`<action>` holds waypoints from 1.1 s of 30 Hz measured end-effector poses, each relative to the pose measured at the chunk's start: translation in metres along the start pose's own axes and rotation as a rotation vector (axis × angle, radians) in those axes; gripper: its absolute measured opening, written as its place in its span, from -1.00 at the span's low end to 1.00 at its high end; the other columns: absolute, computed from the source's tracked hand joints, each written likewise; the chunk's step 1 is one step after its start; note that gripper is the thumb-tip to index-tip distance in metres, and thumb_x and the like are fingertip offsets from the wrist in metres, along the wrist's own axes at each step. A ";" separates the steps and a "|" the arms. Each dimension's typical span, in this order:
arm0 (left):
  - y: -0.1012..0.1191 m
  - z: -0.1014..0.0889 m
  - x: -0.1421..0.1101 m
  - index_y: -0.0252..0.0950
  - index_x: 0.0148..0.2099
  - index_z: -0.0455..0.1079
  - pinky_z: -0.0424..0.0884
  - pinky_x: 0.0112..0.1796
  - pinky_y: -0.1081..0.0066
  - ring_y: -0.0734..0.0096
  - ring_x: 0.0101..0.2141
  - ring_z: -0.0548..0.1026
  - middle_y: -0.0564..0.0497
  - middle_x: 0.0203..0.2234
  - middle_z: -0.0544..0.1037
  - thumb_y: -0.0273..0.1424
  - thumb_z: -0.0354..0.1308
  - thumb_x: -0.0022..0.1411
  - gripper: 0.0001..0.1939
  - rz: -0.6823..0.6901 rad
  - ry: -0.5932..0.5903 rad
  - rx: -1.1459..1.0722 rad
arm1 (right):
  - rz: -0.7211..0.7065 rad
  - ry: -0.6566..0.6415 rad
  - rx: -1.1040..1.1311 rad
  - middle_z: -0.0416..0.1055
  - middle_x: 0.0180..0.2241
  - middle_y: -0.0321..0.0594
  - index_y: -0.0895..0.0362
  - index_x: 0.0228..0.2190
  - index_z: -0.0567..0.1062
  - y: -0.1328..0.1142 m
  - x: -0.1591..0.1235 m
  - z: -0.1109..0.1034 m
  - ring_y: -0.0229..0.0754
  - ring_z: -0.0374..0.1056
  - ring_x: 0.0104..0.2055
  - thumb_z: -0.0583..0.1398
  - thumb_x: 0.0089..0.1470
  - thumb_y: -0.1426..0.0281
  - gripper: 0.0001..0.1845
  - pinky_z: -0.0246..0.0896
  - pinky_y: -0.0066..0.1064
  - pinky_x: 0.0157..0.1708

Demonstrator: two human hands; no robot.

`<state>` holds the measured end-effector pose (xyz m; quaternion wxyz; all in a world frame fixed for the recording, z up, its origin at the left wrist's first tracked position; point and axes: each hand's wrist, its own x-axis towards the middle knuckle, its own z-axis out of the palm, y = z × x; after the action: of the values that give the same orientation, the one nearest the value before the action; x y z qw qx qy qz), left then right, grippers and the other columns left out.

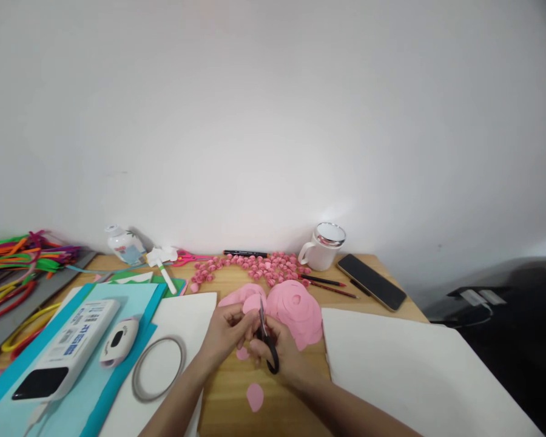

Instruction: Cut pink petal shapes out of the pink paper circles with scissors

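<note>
Between the fingers of my left hand (230, 328) is a round pink paper piece (252, 303). My right hand (279, 346) grips a pair of scissors (268, 343) with black handles, and the blades point up beside that piece. Just beyond my hands lies a pile of pink paper circles (295, 309), with more pink paper partly hidden behind my left hand. A loose pink paper scrap (255, 397) rests on the wooden table below my hands, and a smaller scrap (242, 353) shows between them.
Small rolled pink paper flowers (273, 267) are heaped near the wall. A white mug (324, 247), pencils (327, 280) and a phone (372, 281) stand or lie right of them. White paper sheets (404, 358) flank my hands. A power bank (70, 349) and tape roll (158, 368) lie left.
</note>
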<state>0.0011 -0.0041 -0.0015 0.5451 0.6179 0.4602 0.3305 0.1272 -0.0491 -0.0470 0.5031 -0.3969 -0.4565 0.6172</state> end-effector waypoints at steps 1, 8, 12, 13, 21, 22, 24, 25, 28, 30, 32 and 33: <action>0.001 0.000 0.000 -0.30 -0.65 0.22 0.04 -0.74 0.58 0.63 -0.80 0.16 0.18 -0.85 0.28 -0.06 0.14 0.03 -0.55 0.000 -0.012 0.007 | -0.004 0.014 -0.002 0.26 -0.61 -0.42 0.12 -0.46 0.30 0.000 0.000 0.000 -0.33 0.18 -0.59 0.31 -0.15 0.30 -0.71 0.09 -0.49 -0.57; 0.000 0.000 0.000 -0.29 -0.64 0.19 0.03 -0.72 0.57 0.63 -0.78 0.15 0.19 -0.84 0.23 -0.05 0.14 0.02 -0.55 0.005 -0.023 0.031 | -0.011 0.045 -0.007 0.23 -0.59 -0.41 0.13 -0.52 0.27 -0.001 0.001 -0.002 -0.34 0.13 -0.56 0.32 -0.18 0.30 -0.69 0.03 -0.51 -0.56; 0.001 -0.002 0.001 -0.29 -0.65 0.20 0.02 -0.73 0.57 0.63 -0.79 0.14 0.19 -0.84 0.23 -0.05 0.14 0.02 -0.55 0.004 -0.004 0.039 | -0.003 0.031 -0.020 0.21 -0.60 -0.43 0.13 -0.49 0.29 0.005 0.001 -0.003 -0.35 0.14 -0.58 0.30 -0.16 0.30 -0.71 0.02 -0.51 -0.60; 0.002 -0.003 0.001 -0.29 -0.67 0.19 0.02 -0.73 0.57 0.64 -0.79 0.13 0.19 -0.84 0.22 -0.05 0.14 0.02 -0.54 0.006 0.005 0.044 | -0.002 0.030 -0.024 0.21 -0.60 -0.43 0.12 -0.47 0.30 0.007 0.002 -0.004 -0.35 0.14 -0.59 0.30 -0.16 0.29 -0.71 0.01 -0.51 -0.61; 0.004 -0.007 0.001 -0.29 -0.70 0.18 0.03 -0.71 0.57 0.64 -0.79 0.11 0.19 -0.86 0.19 -0.10 0.14 0.06 -0.53 0.047 0.062 0.066 | 0.034 0.018 -0.022 0.15 -0.71 -0.51 0.12 -0.44 0.30 0.014 0.002 -0.004 -0.39 0.07 -0.69 0.26 -0.12 0.32 -0.76 -0.10 -0.54 -0.69; 0.004 -0.008 0.001 -0.29 -0.70 0.18 0.03 -0.71 0.57 0.64 -0.79 0.11 0.20 -0.86 0.19 -0.11 0.15 0.06 -0.53 0.048 0.066 0.063 | 0.037 0.022 -0.018 0.15 -0.72 -0.51 0.12 -0.45 0.30 0.013 0.002 -0.003 -0.39 0.06 -0.70 0.26 -0.13 0.33 -0.77 -0.10 -0.54 -0.69; 0.003 -0.009 0.002 -0.30 -0.68 0.21 0.04 -0.71 0.57 0.64 -0.79 0.12 0.19 -0.85 0.21 -0.12 0.15 0.06 -0.56 0.042 0.078 0.051 | 0.037 0.027 -0.010 0.18 -0.73 -0.50 0.12 -0.47 0.30 0.010 0.000 -0.002 -0.40 0.07 -0.70 0.26 -0.12 0.33 -0.77 -0.09 -0.54 -0.68; 0.002 -0.010 0.003 -0.30 -0.66 0.23 0.04 -0.71 0.57 0.64 -0.79 0.12 0.20 -0.85 0.22 -0.12 0.15 0.06 -0.57 0.042 0.088 0.041 | 0.040 0.025 -0.007 0.19 -0.72 -0.50 0.12 -0.47 0.30 0.008 0.000 -0.002 -0.39 0.07 -0.70 0.26 -0.13 0.32 -0.77 -0.08 -0.53 -0.68; 0.001 -0.011 0.003 -0.30 -0.62 0.26 0.04 -0.70 0.56 0.64 -0.79 0.13 0.20 -0.84 0.23 -0.12 0.15 0.06 -0.61 0.049 0.138 0.008 | 0.070 0.029 0.006 0.20 -0.74 -0.50 0.12 -0.47 0.29 0.003 -0.001 0.000 -0.39 0.08 -0.71 0.28 -0.16 0.29 -0.73 -0.09 -0.54 -0.69; 0.001 -0.011 0.003 -0.30 -0.62 0.27 0.05 -0.70 0.56 0.63 -0.78 0.13 0.19 -0.83 0.24 -0.13 0.16 0.05 -0.62 0.058 0.171 0.000 | 0.076 0.047 0.011 0.21 -0.74 -0.50 0.13 -0.48 0.29 0.002 -0.001 0.001 -0.38 0.08 -0.71 0.28 -0.17 0.29 -0.72 -0.07 -0.54 -0.69; 0.002 -0.008 0.003 -0.31 -0.60 0.31 0.06 -0.69 0.56 0.63 -0.77 0.15 0.19 -0.83 0.24 -0.15 0.17 0.03 -0.65 0.061 0.173 0.011 | 0.062 0.064 0.026 0.21 -0.75 -0.49 0.13 -0.50 0.29 0.003 0.000 0.002 -0.38 0.09 -0.71 0.27 -0.16 0.31 -0.75 -0.04 -0.53 -0.68; 0.002 -0.007 0.002 -0.31 -0.58 0.33 0.06 -0.69 0.56 0.63 -0.77 0.15 0.19 -0.83 0.24 -0.16 0.18 0.03 -0.67 0.058 0.162 0.019 | 0.054 0.069 0.033 0.22 -0.76 -0.49 0.13 -0.50 0.29 0.004 0.000 0.002 -0.38 0.10 -0.71 0.26 -0.15 0.32 -0.76 -0.03 -0.53 -0.67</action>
<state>-0.0041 0.0004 0.0020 0.4902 0.6075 0.4878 0.3908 0.1245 -0.0492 -0.0500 0.5081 -0.4218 -0.4179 0.6239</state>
